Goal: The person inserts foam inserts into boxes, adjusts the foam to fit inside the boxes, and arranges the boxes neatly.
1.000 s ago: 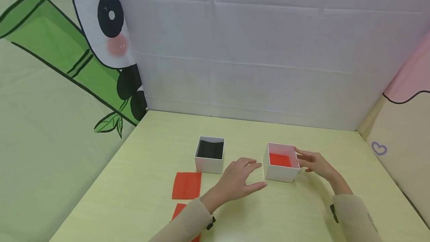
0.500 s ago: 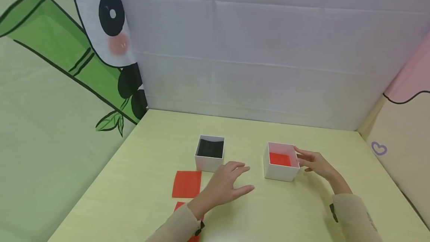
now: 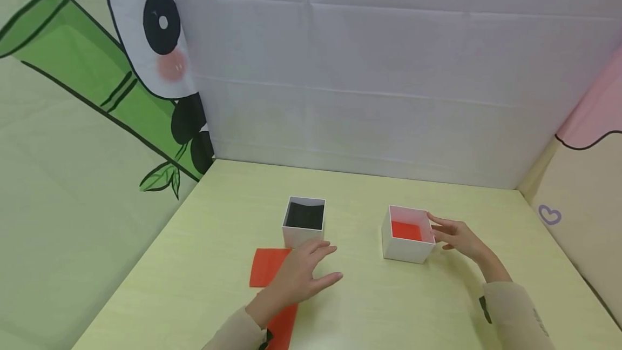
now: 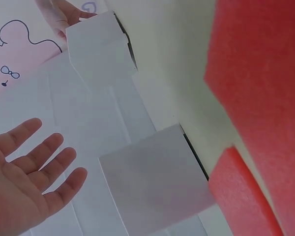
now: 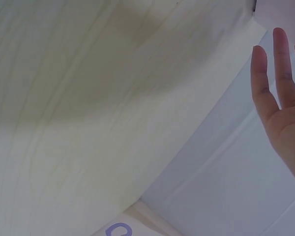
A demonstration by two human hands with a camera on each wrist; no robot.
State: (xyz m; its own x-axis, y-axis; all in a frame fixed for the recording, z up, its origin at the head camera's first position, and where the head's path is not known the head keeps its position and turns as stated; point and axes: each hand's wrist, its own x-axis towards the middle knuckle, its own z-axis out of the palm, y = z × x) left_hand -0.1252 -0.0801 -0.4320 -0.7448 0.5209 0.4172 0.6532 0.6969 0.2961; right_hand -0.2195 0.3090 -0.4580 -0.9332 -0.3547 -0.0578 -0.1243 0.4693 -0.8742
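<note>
My left hand [image 3: 294,273] hovers with spread fingers over two red cloth squares on the table, holding nothing. The farther red square [image 3: 264,268] lies partly behind it; the nearer red square [image 3: 283,325] is partly covered by the forearm. In the left wrist view, the fingers [image 4: 64,189] are extended beside a white box. My right hand [image 3: 457,236] touches the right wall of the right white box [image 3: 407,251] with its fingertips, fingers mostly straight. Inside that box lies a red cloth [image 3: 406,230].
Just beyond the left hand stands the left white box [image 3: 302,237], with a black cloth [image 3: 304,215] in it. A pale yellow table [image 3: 359,307] bears everything. A light curtain [image 3: 359,85] hangs at its back edge, with printed panels on both sides.
My left hand has moved left and toward me, from beside the right box to over the red cloth squares. The right hand and both boxes have stayed put.
</note>
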